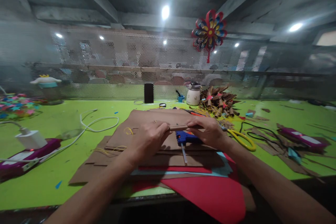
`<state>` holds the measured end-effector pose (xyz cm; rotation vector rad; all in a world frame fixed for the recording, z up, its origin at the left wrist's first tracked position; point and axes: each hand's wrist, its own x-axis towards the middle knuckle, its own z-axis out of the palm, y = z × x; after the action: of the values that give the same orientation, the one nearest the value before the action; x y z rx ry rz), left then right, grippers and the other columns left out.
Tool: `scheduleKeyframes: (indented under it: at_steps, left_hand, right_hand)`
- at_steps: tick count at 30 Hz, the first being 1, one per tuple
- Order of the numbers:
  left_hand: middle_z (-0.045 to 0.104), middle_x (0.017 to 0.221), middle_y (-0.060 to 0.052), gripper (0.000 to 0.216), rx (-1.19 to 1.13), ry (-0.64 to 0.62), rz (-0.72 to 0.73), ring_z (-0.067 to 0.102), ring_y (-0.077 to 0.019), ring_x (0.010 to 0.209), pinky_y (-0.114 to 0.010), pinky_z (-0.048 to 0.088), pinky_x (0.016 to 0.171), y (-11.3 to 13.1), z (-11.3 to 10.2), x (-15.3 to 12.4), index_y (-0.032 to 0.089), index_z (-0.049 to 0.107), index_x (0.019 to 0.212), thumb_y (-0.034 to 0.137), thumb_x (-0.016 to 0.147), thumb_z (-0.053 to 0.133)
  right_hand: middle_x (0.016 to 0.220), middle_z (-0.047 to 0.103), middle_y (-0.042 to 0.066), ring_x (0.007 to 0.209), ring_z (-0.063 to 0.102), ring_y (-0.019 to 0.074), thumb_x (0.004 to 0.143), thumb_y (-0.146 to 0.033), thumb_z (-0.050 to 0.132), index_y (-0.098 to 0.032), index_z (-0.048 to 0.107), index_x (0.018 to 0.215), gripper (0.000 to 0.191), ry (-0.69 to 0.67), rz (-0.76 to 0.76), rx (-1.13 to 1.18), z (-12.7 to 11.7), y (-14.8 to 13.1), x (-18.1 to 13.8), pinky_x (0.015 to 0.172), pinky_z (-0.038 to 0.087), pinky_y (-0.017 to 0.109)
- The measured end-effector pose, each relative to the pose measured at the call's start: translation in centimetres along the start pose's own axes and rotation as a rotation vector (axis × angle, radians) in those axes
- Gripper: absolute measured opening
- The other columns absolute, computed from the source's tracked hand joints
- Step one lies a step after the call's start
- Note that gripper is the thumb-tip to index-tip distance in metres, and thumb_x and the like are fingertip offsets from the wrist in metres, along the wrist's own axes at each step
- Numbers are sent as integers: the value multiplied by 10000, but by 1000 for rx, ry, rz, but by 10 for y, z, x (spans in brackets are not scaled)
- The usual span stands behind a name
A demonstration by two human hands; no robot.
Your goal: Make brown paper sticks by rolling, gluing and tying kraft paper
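Note:
My left hand (pixel 148 138) and my right hand (pixel 208 132) both pinch a thin rolled tube of brown paper (pixel 179 127), one at each end, holding it level above a stack of brown paper sheets (pixel 147 119). Under the tube lies a blue glue gun (pixel 185 139) with a clear glue stick poking toward me. Red paper (pixel 210 192) and light blue paper (pixel 223 168) stick out from beneath the brown sheets at the near edge.
Yellow-handled scissors (pixel 243 139) lie right of my right hand. A heap of brown paper rolls (pixel 219 103), a white jar (pixel 193 95) and a black box (pixel 148 92) stand behind. A white charger (pixel 30 138) and cable lie left. A paper pinwheel (pixel 209 32) hangs on the mesh wall.

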<state>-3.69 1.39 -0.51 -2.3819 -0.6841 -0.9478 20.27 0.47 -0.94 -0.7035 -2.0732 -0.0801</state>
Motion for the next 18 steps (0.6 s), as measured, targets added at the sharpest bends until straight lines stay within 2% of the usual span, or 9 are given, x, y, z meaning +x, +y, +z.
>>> scheduleKeyframes:
  at_steps: [8,13,16,18]
  left_hand:
    - [634,743,-41,149,33,26,-16,577,-139,654,-246,395,565,-2,0,-1,161,551,851,270,877,454]
    - [612,682,-23,153,67,13,-36,544,-131,572,-252,375,525,-3,3,-3,165,545,844,280,878,450]
    - [624,703,-24,155,26,54,-60,566,-128,589,-244,400,539,-3,6,-3,157,535,921,291,863,483]
    - [645,755,-38,240,-22,86,-82,591,-132,631,-241,425,562,-3,7,-2,143,507,1040,292,852,507]
  right_hand:
    - [847,664,51,762,617,142,796,-193,584,-186,602,880,86,24,-21,-27,-1,-2,1,689,488,260]
    - [897,652,65,799,597,158,835,-213,538,-194,600,1026,202,-63,-38,-108,-2,-4,3,702,476,284]
    - [924,642,73,816,590,160,851,-198,508,-207,604,1077,245,-122,-55,-156,-3,-6,4,687,473,282]
    - [909,640,74,800,588,157,856,-190,496,-206,620,1048,230,-128,-55,-157,-4,-6,5,672,469,278]
